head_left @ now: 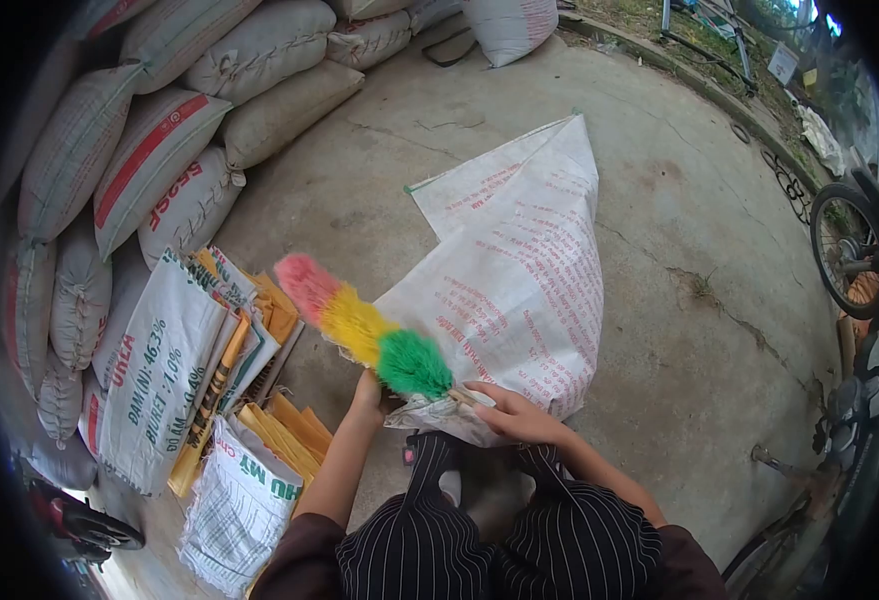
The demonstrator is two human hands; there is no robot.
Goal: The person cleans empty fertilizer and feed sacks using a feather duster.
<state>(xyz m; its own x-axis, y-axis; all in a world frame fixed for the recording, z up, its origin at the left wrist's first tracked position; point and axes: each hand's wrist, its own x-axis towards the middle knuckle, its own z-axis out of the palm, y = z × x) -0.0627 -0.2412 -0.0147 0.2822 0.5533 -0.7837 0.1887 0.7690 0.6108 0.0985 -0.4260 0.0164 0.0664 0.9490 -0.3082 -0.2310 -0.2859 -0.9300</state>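
The duster [359, 325] is showing three bands of colour: pink at the tip, yellow in the middle, green nearest the handle. The sack [519, 280] beneath it is looking white with red lettering (small and dense). The stacked bags [149, 150] are showing off-white with red stripes. The trousers [499, 540] are appearing black with thin white pinstripes. The ground [679, 250] is looking grey.

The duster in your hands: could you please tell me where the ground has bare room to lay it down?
Bare concrete lies right of the white woven sack, toward the bicycle wheel, and between that sack and the stacked sacks. It is crowded left of the left hand, where flattened bags overlap. The right hand holds the duster.
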